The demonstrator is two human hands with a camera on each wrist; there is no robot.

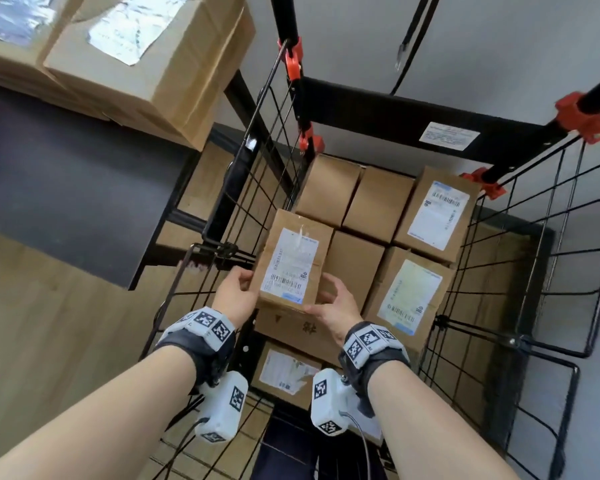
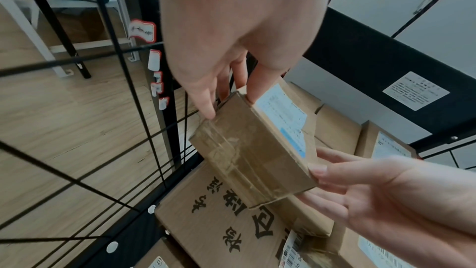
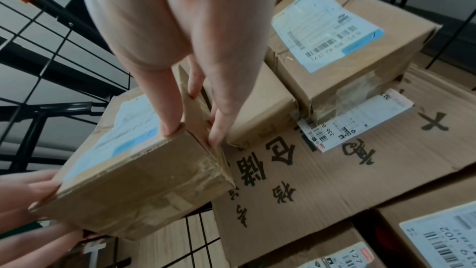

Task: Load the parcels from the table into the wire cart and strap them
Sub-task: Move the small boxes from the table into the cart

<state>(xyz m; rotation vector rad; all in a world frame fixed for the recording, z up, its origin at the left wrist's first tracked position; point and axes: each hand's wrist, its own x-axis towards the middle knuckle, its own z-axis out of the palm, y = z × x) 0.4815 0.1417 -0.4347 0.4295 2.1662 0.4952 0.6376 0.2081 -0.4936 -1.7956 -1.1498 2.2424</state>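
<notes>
Below, wood-look floor point(image 1: 49, 323) seemingly meets grey wall point(image 1: 499, 46).

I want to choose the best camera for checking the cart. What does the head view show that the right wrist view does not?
Only the head view shows the big parcels still on the table, both wrist cameras, and the whole wire cart with its orange clips.

Only the right wrist view shows the black printed characters on the flat carton under the held parcel, and the right hand's fingers on the parcel's side.

Both show the labelled parcel held by the left hand and right hand.
</notes>
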